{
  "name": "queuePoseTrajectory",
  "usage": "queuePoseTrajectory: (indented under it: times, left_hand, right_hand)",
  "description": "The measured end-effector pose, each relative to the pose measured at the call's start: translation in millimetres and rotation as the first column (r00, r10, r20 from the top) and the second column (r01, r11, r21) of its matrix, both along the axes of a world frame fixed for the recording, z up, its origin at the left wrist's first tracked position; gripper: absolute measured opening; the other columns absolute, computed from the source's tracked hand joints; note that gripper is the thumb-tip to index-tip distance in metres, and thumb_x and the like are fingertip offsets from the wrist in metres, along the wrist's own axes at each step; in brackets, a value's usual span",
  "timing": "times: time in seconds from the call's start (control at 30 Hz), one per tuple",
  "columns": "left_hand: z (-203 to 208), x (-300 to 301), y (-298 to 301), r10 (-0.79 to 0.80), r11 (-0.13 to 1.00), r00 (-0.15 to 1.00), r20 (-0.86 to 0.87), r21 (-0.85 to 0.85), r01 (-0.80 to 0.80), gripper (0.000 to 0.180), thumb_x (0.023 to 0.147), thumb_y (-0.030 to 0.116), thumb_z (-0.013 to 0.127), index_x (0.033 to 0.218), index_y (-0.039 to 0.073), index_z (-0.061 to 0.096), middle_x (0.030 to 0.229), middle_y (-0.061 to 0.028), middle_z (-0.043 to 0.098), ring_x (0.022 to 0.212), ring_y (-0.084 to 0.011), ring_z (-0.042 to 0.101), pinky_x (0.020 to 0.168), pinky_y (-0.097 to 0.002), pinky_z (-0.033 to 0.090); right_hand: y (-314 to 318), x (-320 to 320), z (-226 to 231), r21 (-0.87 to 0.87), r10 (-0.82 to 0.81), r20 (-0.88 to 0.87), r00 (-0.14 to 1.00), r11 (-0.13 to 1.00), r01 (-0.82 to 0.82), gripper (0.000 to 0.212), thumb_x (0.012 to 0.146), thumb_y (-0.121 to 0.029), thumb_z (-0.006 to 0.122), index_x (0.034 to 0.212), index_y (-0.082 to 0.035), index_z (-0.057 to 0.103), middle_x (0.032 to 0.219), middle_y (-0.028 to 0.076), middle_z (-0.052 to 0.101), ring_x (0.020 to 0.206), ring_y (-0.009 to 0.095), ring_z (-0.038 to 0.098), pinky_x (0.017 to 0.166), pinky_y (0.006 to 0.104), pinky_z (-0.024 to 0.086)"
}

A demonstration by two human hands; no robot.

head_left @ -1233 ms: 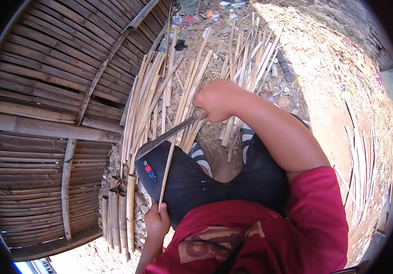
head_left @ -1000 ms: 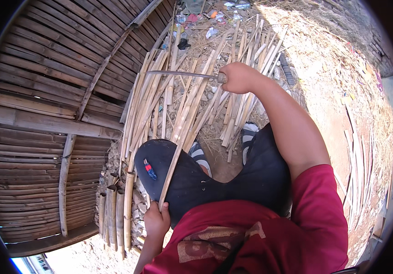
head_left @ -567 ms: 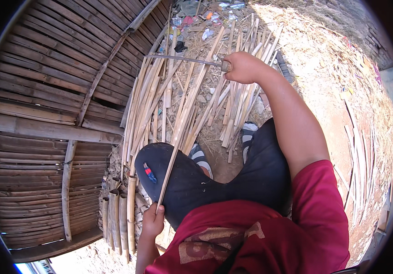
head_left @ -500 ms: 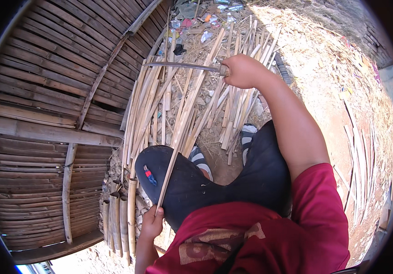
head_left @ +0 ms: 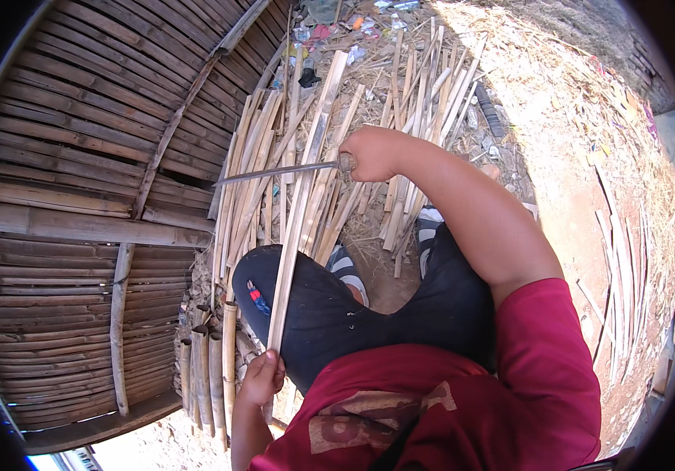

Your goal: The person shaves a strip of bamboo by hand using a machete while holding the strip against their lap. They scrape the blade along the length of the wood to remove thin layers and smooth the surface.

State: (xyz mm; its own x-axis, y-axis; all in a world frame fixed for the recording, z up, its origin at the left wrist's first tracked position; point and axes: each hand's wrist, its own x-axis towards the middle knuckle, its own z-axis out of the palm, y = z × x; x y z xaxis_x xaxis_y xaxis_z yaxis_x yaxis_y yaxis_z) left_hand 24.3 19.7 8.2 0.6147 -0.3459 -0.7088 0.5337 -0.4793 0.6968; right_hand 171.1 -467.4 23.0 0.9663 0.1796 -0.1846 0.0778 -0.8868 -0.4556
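The left hand (head_left: 263, 378) is clamped on the lower part of a long, flat, pale bamboo strip (head_left: 292, 243), which slants up across the dark-trousered thigh (head_left: 325, 302) and over split bamboo pieces (head_left: 247, 188) on the ground. The right hand (head_left: 373, 153) grips a long metal knife (head_left: 267, 172) by its stubby handle, the blade crossing the strip; whether they touch cannot be told.

No wording can be read. The person's red shirt (head_left: 541, 377) bears a tan print (head_left: 337, 434) broken up by folds; the small red-and-blue emblem (head_left: 258, 298) on the dark trousers (head_left: 333, 330) and the coloured litter (head_left: 321, 32) show nothing legible.
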Motion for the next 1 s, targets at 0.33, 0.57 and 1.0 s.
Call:
queuePoseTrajectory:
  times: [0.33, 0.57, 1.0]
  left_hand:
    - [-3.2, -9.9, -10.4, -0.005, 0.999, 0.981, 0.196, 0.044, -0.003, 0.052, 0.108, 0.053, 0.043, 0.084, 0.008, 0.054, 0.058, 0.0025, 0.044, 0.047, -0.0079, 0.039, 0.044, -0.025, 0.032]
    - [-15.5, -8.3, 6.8, -0.043, 0.999, 0.983, 0.179, 0.023, 0.04, 0.053, 0.107, 0.054, 0.043, 0.086, 0.007, 0.056, 0.059, 0.0027, 0.045, 0.048, -0.0078, 0.039, 0.045, -0.0246, 0.032]
    - [-13.6, -9.7, 2.6, -0.015, 1.0, 0.985, 0.17, -0.02, 0.018, 0.052, 0.109, 0.05, 0.041, 0.087, 0.005, 0.055, 0.056, 0.0018, 0.044, 0.046, -0.0076, 0.039, 0.044, -0.0247, 0.031]
  right_hand:
    - [-18.8, 1.1, -10.9, 0.043, -0.019, 0.02, 1.0, 0.999, 0.018, 0.036, 0.073, -0.021, 0.07, 0.105, -0.004, 0.073, 0.096, 0.022, 0.072, 0.096, 0.041, 0.069, 0.083, 0.0482, 0.056]
    - [42.1, -28.4, 27.5, -0.07, 0.194, 0.092, 0.977, 0.98, -0.188, 0.036, 0.073, -0.023, 0.071, 0.104, -0.004, 0.073, 0.092, 0.024, 0.072, 0.092, 0.044, 0.068, 0.084, 0.05, 0.056]
    - [-0.4, -7.9, -2.7, 0.073, -0.033, 0.089, 0.996, 0.997, 0.027, 0.036, 0.076, -0.024, 0.071, 0.106, -0.004, 0.072, 0.096, 0.021, 0.072, 0.096, 0.04, 0.069, 0.084, 0.049, 0.055]
